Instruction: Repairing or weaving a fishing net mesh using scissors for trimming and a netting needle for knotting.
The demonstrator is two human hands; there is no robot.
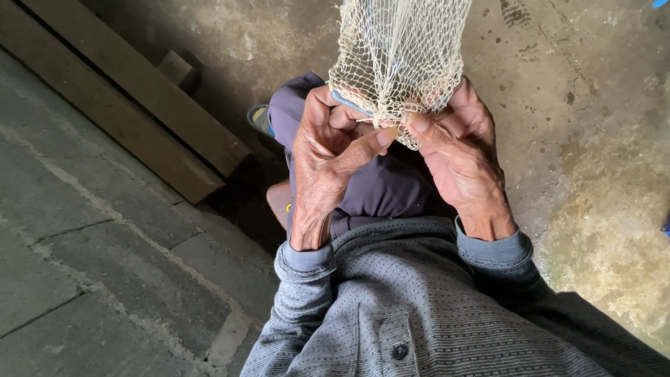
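The floor (125,230) under you is grey stone and rough concrete, with long wooden beams (132,105) lying at the left. You sit with your knees in dark purple trousers (377,185) and wear a grey shirt (419,307). A pale string net (398,49) hangs down right in front of you. Your left hand (324,167) and your right hand (460,157) both pinch its bottom edge, each grip closed tight on the net, thumbs almost touching.

One head-worn view, straight down, close over lap and floor (125,279).
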